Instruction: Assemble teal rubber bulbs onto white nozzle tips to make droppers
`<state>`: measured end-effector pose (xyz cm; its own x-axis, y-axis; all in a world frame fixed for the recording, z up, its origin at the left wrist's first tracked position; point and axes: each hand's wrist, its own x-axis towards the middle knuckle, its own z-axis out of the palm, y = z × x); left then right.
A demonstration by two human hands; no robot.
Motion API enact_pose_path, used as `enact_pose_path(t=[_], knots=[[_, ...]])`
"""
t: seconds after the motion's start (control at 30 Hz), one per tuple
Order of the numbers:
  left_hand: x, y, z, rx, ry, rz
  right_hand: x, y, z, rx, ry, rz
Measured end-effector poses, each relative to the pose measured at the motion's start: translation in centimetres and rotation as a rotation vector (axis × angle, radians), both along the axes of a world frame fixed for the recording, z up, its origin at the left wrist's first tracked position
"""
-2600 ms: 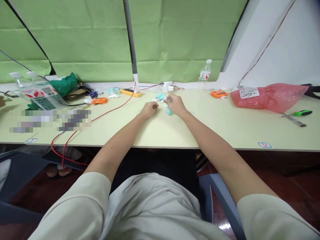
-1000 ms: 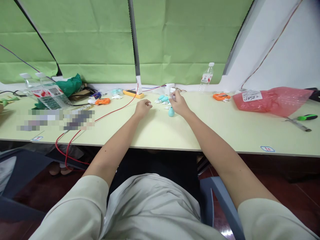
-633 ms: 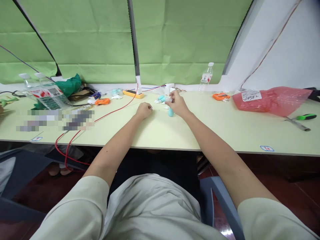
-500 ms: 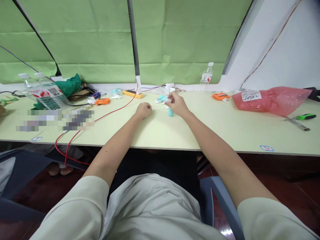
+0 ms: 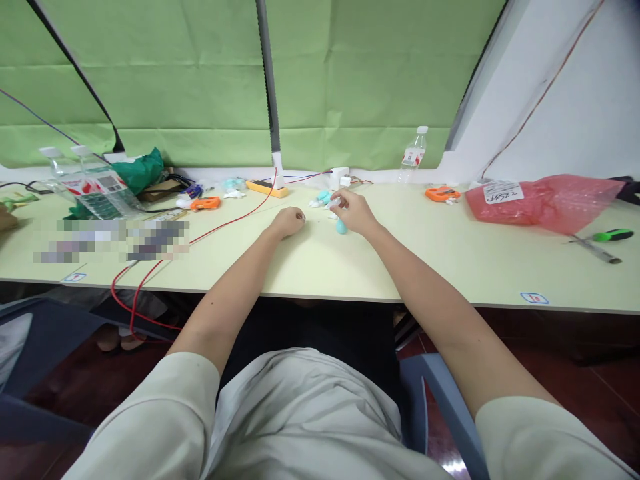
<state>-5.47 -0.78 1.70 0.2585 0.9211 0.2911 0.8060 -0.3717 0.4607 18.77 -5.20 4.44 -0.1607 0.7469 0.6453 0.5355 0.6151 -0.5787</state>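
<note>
My right hand (image 5: 356, 212) is closed in a pinch over the table, with a small whitish piece (image 5: 335, 202) between thumb and fingertips. Just under it a light-blue rounded object (image 5: 341, 227) rests on the table, partly covered by the fingers. Behind the fingertips lie light-blue and white scraps (image 5: 321, 199), too small to name. To the left, my left hand (image 5: 289, 222) rests on the table with its fingers curled in. A tiny pale spot shows at its fingertips, but what it holds, if anything, cannot be made out.
A yellow-and-black device (image 5: 267, 189) and orange tools (image 5: 205, 203) lie left of centre. Clear bottles (image 5: 95, 187) stand at far left; a red cable (image 5: 230, 222) crosses the table. At right are another bottle (image 5: 413, 157), a red plastic bag (image 5: 545, 200) and a green-handled screwdriver (image 5: 613, 235).
My right hand has dipped slightly, with its fingertips a little lower, still pinching the whitish piece. The left hand has hardly moved.
</note>
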Motion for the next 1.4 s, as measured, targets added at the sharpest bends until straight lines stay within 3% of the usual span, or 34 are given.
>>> enact_pose_path(t=[0.17,0.27,0.33,0.4,0.47,0.53,0.8,1.17,1.4], knots=[[-0.2,-0.2,0.4,-0.025,0.018,0.062,0.0,0.6,-0.3,-0.019,0.06,0.05],[0.3,-0.5,0.9,0.106,-0.045,0.114,0.0,0.9,-0.4,-0.053,0.121,0.073],[1.2,-0.9,1.3,0.283,-0.119,0.02,0.0,1.0,-0.5,-0.058,0.146,0.076],[2.3,-1.5,1.5,0.437,-0.178,-0.157,0.0,1.1,-0.6,-0.038,0.145,0.077],[3.5,-2.1,1.6,0.526,-0.214,-0.313,0.1,1.2,-0.6,-0.01,0.127,0.075],[4.5,-2.6,1.5,0.567,-0.235,-0.373,0.2,1.3,-0.7,0.011,0.111,0.078],[5.4,-2.9,1.4,0.662,-0.266,-0.392,-0.1,0.9,-0.6,0.029,0.127,0.126],[5.8,-2.7,1.0,0.645,-0.319,-0.268,-0.2,0.9,-0.5,0.013,0.147,0.142],[4.9,-3.2,1.9,0.565,-0.246,-0.365,0.1,0.8,-0.4,-0.012,0.115,0.164]])
